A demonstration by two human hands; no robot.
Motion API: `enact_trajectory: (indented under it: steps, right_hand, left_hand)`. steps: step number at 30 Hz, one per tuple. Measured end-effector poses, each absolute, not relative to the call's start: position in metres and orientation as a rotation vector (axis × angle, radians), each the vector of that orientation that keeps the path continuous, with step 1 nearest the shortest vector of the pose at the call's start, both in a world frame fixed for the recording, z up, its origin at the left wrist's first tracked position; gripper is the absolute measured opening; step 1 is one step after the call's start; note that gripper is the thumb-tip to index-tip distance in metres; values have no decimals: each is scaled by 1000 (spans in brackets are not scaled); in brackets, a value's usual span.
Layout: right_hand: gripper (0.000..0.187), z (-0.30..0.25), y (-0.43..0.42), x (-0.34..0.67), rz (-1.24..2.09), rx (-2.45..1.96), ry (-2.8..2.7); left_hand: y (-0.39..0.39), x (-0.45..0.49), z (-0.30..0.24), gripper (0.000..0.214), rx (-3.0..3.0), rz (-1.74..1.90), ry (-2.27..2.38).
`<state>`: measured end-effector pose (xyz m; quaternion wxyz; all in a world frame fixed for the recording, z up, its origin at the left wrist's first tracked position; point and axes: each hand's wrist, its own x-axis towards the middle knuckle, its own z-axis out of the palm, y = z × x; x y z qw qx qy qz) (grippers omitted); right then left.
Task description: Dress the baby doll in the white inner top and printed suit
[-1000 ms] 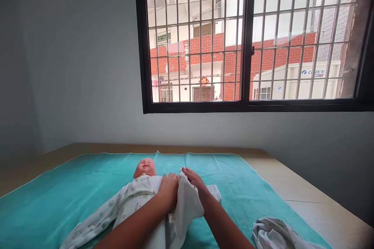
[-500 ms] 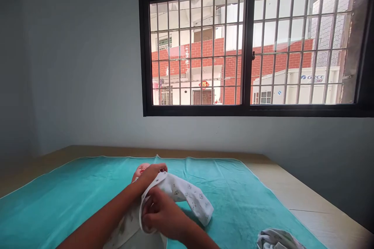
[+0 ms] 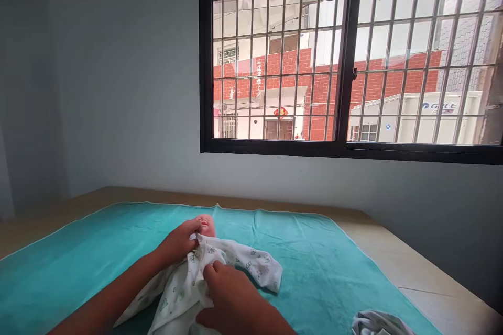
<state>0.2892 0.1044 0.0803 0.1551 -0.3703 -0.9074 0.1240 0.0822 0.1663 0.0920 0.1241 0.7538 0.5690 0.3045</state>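
Note:
A baby doll (image 3: 206,224) lies on its back on a teal towel (image 3: 314,267), dressed in a white printed baby garment (image 3: 220,267). My left hand (image 3: 178,243) is closed on the garment's fabric at the doll's neck. Nearer to me, my right hand (image 3: 231,301) presses down on the garment over the doll's chest, its fingers curled into the cloth. One sleeve (image 3: 261,270) of the garment lies spread to the right. The doll's body is hidden under the cloth and my hands.
The towel covers a wooden platform (image 3: 412,272) against a grey wall. A second crumpled white garment (image 3: 377,324) lies at the lower right. A barred window (image 3: 346,63) is above.
My left hand pulled the garment's edge up towards the doll's neck. My right hand shifted over the chest. The doll's head is uncovered again, and the view has turned a little left.

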Motion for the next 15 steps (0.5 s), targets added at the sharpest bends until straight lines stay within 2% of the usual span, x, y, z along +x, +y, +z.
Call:
enact_trajectory:
  steps: [1,3,7,13,15]
  right_hand:
    - [35,83,101,289,329,-1071,-2630]
    - [27,89,94,289,339,-1051,-2660]
    - [28,102,85,290,686,-923,-2732]
    - [26,104,83,287,1089,-706,-2736]
    - [28,100,81,284,1314,-562,-2638]
  left_hand:
    - [163,80,93,7,2223,896,1654]
    - [151,76,97,7,2232,896,1667]
    - [117,70,88,16,2155,984,1660]
    - [71,51,15,48,2355,1157,1609]
    - [56,49,1,51,2415,1157,1572]
